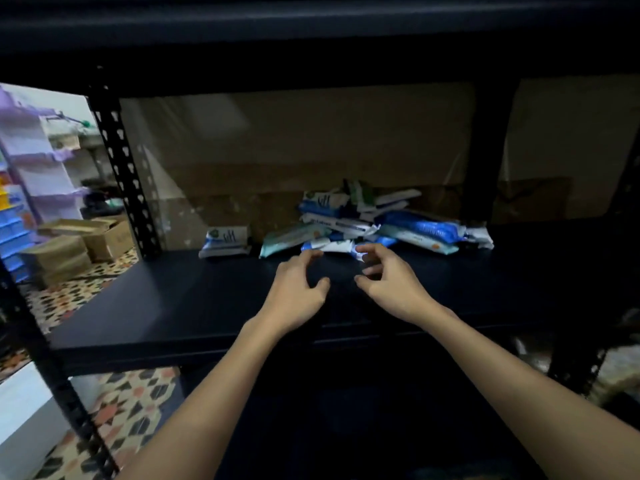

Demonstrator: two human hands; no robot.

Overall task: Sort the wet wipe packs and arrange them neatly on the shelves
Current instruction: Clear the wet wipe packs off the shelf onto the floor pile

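Observation:
A loose heap of blue, white and green wet wipe packs [381,220] lies at the back middle of a dark shelf [173,306]. One white and blue pack [227,240] stands apart to the left of the heap. My left hand [298,289] and my right hand [388,282] hover side by side just in front of the heap, fingers loosely curled and spread. Their fingertips reach the nearest small blue and white pack [337,245]. Neither hand holds anything.
A black perforated upright [124,168] stands at the shelf's back left, another post [52,358] at the front left. The upper shelf [311,36] hangs low overhead. Cardboard boxes [79,247] sit on the patterned floor to the left.

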